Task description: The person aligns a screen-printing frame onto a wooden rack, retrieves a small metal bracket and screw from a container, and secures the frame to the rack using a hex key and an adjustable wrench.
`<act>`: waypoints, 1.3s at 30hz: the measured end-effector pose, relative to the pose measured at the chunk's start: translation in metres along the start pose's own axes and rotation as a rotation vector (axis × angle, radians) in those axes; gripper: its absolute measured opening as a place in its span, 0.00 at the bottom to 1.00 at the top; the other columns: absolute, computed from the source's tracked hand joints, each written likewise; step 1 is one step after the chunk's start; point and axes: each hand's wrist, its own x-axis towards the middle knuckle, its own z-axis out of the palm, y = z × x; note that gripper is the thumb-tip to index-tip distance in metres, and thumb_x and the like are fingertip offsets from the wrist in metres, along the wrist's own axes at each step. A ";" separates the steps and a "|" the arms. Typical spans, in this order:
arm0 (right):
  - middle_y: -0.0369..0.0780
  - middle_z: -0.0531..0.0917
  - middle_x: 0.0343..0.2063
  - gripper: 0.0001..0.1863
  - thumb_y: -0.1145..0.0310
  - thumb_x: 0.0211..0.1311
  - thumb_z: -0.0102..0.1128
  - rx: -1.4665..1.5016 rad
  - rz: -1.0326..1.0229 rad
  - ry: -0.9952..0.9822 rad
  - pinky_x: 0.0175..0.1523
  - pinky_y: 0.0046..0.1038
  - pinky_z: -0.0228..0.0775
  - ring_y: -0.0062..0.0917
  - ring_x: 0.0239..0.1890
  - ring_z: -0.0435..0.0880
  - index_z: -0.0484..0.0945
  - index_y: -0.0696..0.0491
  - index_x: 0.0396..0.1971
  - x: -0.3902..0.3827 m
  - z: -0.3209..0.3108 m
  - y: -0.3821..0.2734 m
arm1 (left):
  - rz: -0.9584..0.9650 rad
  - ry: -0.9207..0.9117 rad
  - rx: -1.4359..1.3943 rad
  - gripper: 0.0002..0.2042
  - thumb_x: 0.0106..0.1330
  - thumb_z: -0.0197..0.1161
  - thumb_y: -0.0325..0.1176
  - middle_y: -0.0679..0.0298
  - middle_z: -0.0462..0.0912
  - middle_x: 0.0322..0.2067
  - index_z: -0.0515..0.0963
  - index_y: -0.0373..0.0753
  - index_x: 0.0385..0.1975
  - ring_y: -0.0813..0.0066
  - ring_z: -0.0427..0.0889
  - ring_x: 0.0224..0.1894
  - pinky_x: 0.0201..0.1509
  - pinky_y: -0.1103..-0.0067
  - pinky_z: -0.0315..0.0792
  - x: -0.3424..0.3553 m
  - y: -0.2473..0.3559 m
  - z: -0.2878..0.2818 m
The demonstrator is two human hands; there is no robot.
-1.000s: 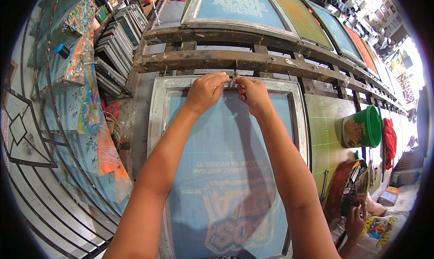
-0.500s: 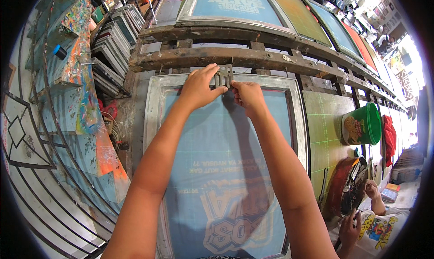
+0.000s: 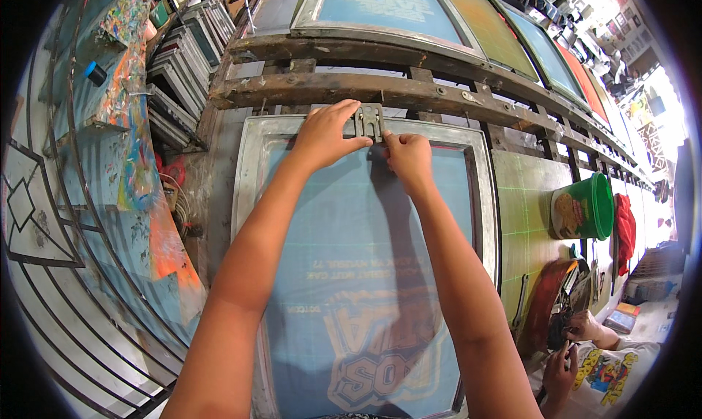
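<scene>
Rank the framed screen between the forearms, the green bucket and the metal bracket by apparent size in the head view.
1. Framed screen
2. Green bucket
3. Metal bracket, partly covered by fingers

I'm watching the left hand (image 3: 327, 135) holding its thumb (image 3: 357, 144) apart from its fingers (image 3: 339, 112); just beside it, the right hand (image 3: 408, 159) is curling, and bare forearms (image 3: 272, 232) are extending behind both.

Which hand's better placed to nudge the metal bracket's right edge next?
Probably the right hand: it's at the lower right edge of the metal bracket, while the left hand is at the bracket's opposite side.
</scene>
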 end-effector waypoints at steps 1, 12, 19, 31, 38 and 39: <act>0.44 0.82 0.15 0.22 0.56 0.62 0.61 0.007 -0.004 -0.005 0.31 0.33 0.71 0.29 0.19 0.80 0.83 0.60 0.18 0.001 -0.002 0.000 | 0.012 0.013 0.005 0.39 0.55 0.69 0.55 0.56 0.71 0.64 0.69 0.34 0.62 0.59 0.70 0.65 0.71 0.65 0.59 0.000 0.001 0.001; 0.46 0.81 0.14 0.22 0.56 0.61 0.62 -0.115 -0.079 -0.009 0.33 0.35 0.72 0.35 0.20 0.81 0.83 0.60 0.17 -0.003 -0.009 -0.011 | 0.010 -0.032 0.103 0.36 0.60 0.65 0.52 0.58 0.67 0.67 0.67 0.37 0.65 0.58 0.68 0.67 0.71 0.61 0.57 0.004 -0.002 0.005; 0.47 0.82 0.16 0.20 0.57 0.57 0.64 -0.261 -0.137 -0.071 0.35 0.36 0.74 0.37 0.22 0.83 0.84 0.59 0.17 0.010 -0.017 -0.016 | 0.006 0.006 0.062 0.37 0.57 0.69 0.50 0.58 0.68 0.66 0.68 0.37 0.64 0.59 0.68 0.66 0.70 0.61 0.59 0.006 0.003 0.007; 0.40 0.80 0.14 0.20 0.58 0.59 0.66 -0.309 -0.150 -0.212 0.24 0.27 0.67 0.24 0.16 0.76 0.83 0.60 0.17 0.024 -0.024 -0.019 | -0.070 0.042 0.023 0.40 0.50 0.73 0.53 0.57 0.72 0.63 0.70 0.39 0.63 0.60 0.72 0.64 0.67 0.63 0.62 0.010 0.008 0.007; 0.38 0.80 0.15 0.21 0.57 0.62 0.65 -0.311 -0.144 -0.242 0.22 0.24 0.64 0.19 0.16 0.74 0.83 0.62 0.21 0.023 -0.027 -0.020 | -0.070 0.029 0.014 0.39 0.49 0.74 0.53 0.58 0.73 0.63 0.71 0.40 0.61 0.60 0.73 0.63 0.67 0.63 0.62 0.013 0.008 0.008; 0.37 0.79 0.15 0.22 0.56 0.62 0.64 -0.326 -0.174 -0.228 0.22 0.23 0.64 0.19 0.17 0.74 0.83 0.62 0.21 0.021 -0.027 -0.020 | -0.063 0.033 0.018 0.39 0.50 0.74 0.53 0.58 0.73 0.63 0.71 0.40 0.61 0.60 0.73 0.63 0.67 0.63 0.63 0.013 0.008 0.009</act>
